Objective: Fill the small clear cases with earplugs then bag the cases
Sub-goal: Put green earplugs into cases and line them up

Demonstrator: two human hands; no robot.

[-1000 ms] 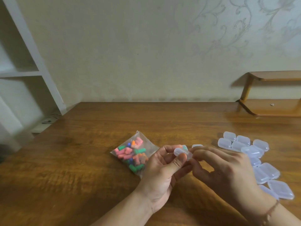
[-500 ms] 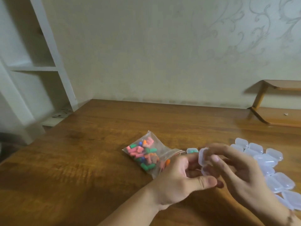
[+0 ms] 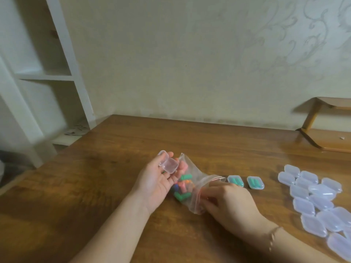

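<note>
My left hand lies palm up above the table and holds a small clear case with its lid swung open. Just right of it lies a clear zip bag with several green, pink, orange and blue earplugs inside. My right hand reaches into the bag's open mouth; its fingertips are hidden by the plastic. Two closed cases with green earplugs lie on the table beyond my right hand.
Several empty clear cases lie in a loose pile at the right of the wooden table. A small wooden shelf stands at the back right. White shelving stands off the table's left corner.
The case's lid has come open and my left hand has carried it left. My right hand let go of the case and moved down to the bag's mouth. The camera turned left.
</note>
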